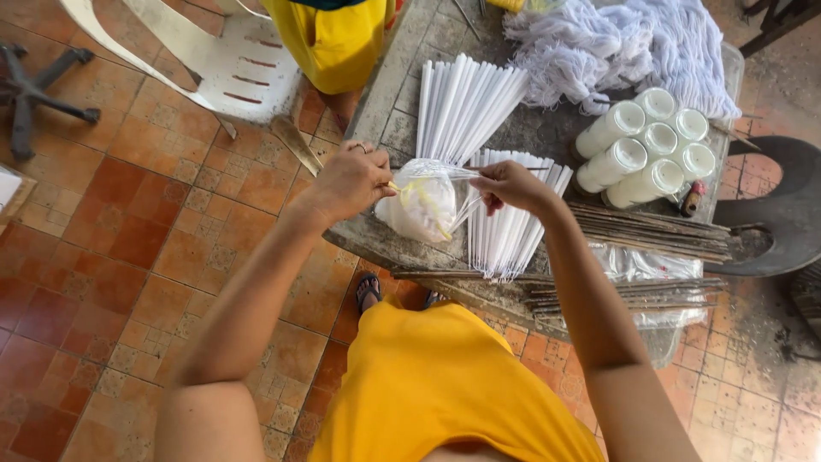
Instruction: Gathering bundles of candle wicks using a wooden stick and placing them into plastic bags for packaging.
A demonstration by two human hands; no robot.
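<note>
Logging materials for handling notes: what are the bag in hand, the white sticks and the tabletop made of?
Bag: thin clear plastic film, glossy, crinkled. White sticks: look like smooth matte plastic or paper tubes; cannot tell which. Tabletop: rough grey concrete or stone, stained, chipped edge.

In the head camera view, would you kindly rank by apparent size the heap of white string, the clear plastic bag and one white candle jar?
1. Heap of white string
2. Clear plastic bag
3. White candle jar

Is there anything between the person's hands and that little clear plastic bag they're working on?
Nothing visible. Both the left hand and the right hand already grip the neck of the clear plastic bag, held above the grey table, just in front of the white sticks.
</note>
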